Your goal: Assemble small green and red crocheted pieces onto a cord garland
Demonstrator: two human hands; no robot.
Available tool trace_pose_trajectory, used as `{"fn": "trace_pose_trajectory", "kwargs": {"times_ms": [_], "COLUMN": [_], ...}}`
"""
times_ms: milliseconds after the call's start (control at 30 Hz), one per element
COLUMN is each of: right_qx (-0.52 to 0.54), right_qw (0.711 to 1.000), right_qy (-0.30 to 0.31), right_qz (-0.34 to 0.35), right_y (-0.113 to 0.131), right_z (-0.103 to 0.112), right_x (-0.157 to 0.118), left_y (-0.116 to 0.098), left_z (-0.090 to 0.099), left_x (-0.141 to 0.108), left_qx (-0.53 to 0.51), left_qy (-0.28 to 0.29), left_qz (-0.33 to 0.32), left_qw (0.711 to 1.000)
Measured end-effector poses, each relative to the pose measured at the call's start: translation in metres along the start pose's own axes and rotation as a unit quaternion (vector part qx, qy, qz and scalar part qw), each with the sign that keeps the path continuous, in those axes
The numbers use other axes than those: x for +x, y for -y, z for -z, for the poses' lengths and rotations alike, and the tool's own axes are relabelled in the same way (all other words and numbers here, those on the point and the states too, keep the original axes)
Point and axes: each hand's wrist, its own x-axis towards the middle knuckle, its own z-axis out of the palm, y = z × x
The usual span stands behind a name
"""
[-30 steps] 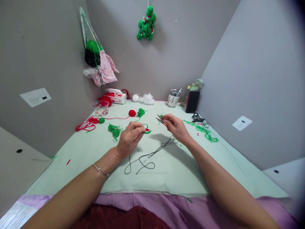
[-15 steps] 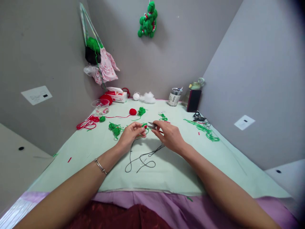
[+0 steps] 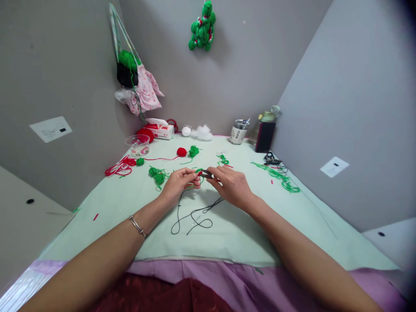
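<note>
Between the thumb and fingers of my left hand [image 3: 180, 182] is pinched a small red and green yarn piece [image 3: 199, 173], partly hidden by the fingertips. My right hand [image 3: 230, 184] is closed around small dark scissors [image 3: 206, 174], whose blades point left and meet the yarn piece. Most of their handle is hidden in my palm. A dark cord [image 3: 191, 216] lies in loops on the table below both hands. Just left of my left hand rests a tangle of green yarn [image 3: 157, 175].
A red yarn ball [image 3: 181, 152] and a green yarn bundle [image 3: 193, 151] lie beyond my hands. At left stand a clear tub [image 3: 139, 147] and a tissue box [image 3: 163, 131]. At right are green strands [image 3: 279, 177], a phone [image 3: 265, 137] and a pen can [image 3: 238, 132].
The scissor blades, apart before, have come together at the yarn piece. My right hand has moved slightly toward my left hand, which stays nearly still.
</note>
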Motion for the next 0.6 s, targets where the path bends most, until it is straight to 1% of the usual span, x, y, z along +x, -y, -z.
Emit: {"fn": "trace_pose_trajectory", "kwargs": {"times_ms": [133,300,400,500,600], "right_qx": [0.036,-0.017,-0.021,0.023,0.108], "right_qw": [0.999,0.999,0.998,0.998,0.991], "right_qy": [0.014,0.028,0.035,0.039,0.027], "right_qz": [-0.019,-0.036,-0.039,-0.053,-0.079], "right_y": [0.001,0.008,0.010,0.009,0.006], "right_z": [0.001,0.003,0.002,0.000,-0.001], "right_x": [-0.001,0.000,-0.001,-0.002,-0.001], "left_y": [-0.001,0.000,0.001,0.001,0.001], "left_z": [0.001,0.002,0.003,0.003,0.003], "left_x": [0.000,0.001,0.001,0.001,0.000], "left_qx": [-0.021,-0.056,-0.059,-0.054,-0.058], "left_qy": [0.019,0.027,0.029,0.036,0.046], "left_qz": [0.020,0.042,0.047,0.050,0.057], "left_qw": [0.999,0.997,0.997,0.997,0.996]}}
